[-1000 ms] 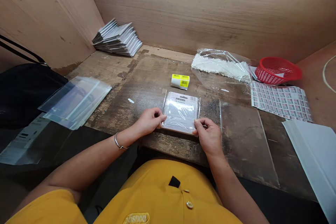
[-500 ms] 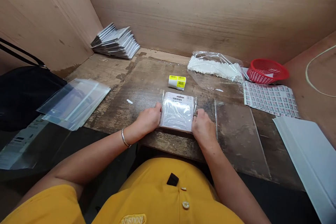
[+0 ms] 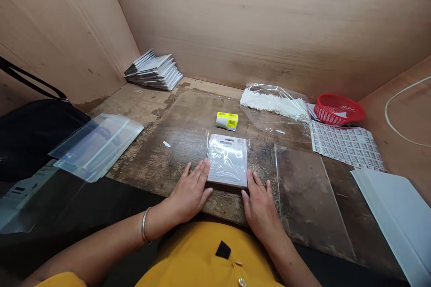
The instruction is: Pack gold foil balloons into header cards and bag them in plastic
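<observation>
A flat white package in a clear plastic sleeve (image 3: 228, 160) lies on the dark wooden table (image 3: 158, 152), close to its front edge. Printed text, a barcode and a hang slot show through the shiny film. At the package's left edge my left hand (image 3: 191, 190) rests with fingers stretched out, fingertips against the sleeve. My right hand (image 3: 261, 204) lies open at the lower right corner, its fingers spread and the index finger by the edge. Just beyond the package sits a curled strip of yellow barcode labels (image 3: 226, 121).
Clear sleeves (image 3: 101, 143) lie at left beside a black bag (image 3: 37, 134). A stack of packages (image 3: 156, 71) stands in the back corner. To the right are a bag of white pieces (image 3: 274, 104), a red basket (image 3: 338, 110), a sticker sheet (image 3: 346, 143), a clear sheet (image 3: 310, 193) and white card (image 3: 393, 206).
Both hands have loosened from the sleeve's side edges. Their closed fingers have straightened and now lie flat beside the package. The whole view has shifted slightly.
</observation>
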A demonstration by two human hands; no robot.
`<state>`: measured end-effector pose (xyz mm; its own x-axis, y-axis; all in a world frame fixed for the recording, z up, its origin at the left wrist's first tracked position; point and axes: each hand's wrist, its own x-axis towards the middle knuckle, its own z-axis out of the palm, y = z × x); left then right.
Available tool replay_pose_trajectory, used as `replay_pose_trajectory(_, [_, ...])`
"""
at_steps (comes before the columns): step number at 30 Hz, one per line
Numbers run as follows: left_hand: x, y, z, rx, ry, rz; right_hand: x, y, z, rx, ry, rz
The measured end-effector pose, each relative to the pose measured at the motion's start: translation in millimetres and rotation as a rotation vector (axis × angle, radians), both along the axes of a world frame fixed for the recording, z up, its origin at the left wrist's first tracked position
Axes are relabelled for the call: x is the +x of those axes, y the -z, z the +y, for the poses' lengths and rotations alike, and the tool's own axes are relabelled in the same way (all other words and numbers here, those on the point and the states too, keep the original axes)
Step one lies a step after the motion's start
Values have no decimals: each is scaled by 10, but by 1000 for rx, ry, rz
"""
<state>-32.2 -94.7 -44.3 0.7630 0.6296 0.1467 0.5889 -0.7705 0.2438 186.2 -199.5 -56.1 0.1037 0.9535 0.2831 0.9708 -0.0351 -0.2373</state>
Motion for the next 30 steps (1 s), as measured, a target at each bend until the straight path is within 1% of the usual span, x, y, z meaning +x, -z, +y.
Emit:
replay_pose_trajectory(2, [-116,-112,57,-55,4,6,115,-105,-40,36,-22,-7])
replay_pose_trajectory(4, [-185,-281,220,-124,-12,-54,281,-332,-9,109,-53,28])
replay_pose_trajectory(5, [-171,-375,346,-162,-34,-120,372,-475,58,157,-46,67])
replay_pose_trajectory(7, [-11,-539,676,-257,-126,-333,542,-754,326,225,28,176])
replay_pose_trajectory(8, [132,-596,866,-347,-192,-447,609,-863,526,244,84,233])
replay_pose_trajectory(9, [306,-630,1059,-460,-297,-573,660,-938,759,220,111,305])
replay_pose_trajectory(10, [498,-640,1246,-601,-412,-690,693,-974,1013,170,122,396])
replay_pose_trajectory(11, [691,-629,1416,-731,-537,-787,710,-971,1270,84,128,516])
replay_pose_trajectory(12, [871,-601,1563,-772,-587,-817,714,-935,1516,9,160,641])
replay_pose_trajectory(14, [1147,-518,1768,-855,-651,-844,706,-799,1925,-32,179,713])
replay_pose_trajectory(15, [1235,-476,1828,-890,-663,-844,701,-718,2072,-39,187,741])
replay_pose_trajectory(17, [1317,-413,1877,-991,-687,-864,701,-573,2253,-28,194,783])
replay_pose_trajectory(19, [1320,-392,1868,-1096,-690,-900,716,-476,2319,-17,194,852])
replay_pose_trajectory(22, [1291,-423,1819,-1269,-662,-984,739,-416,2317,-14,168,990])
replay_pose_trajectory(26, [1270,-479,1766,-1494,-627,-1113,712,-418,2266,2,110,1137])
replay_pose_trajectory(28, [1256,-494,1764,-1581,-623,-1128,675,-431,2241,14,93,1181])
replay_pose_trajectory(30, [1241,-502,1783,-1671,-606,-1096,634,-447,2224,21,82,1207])
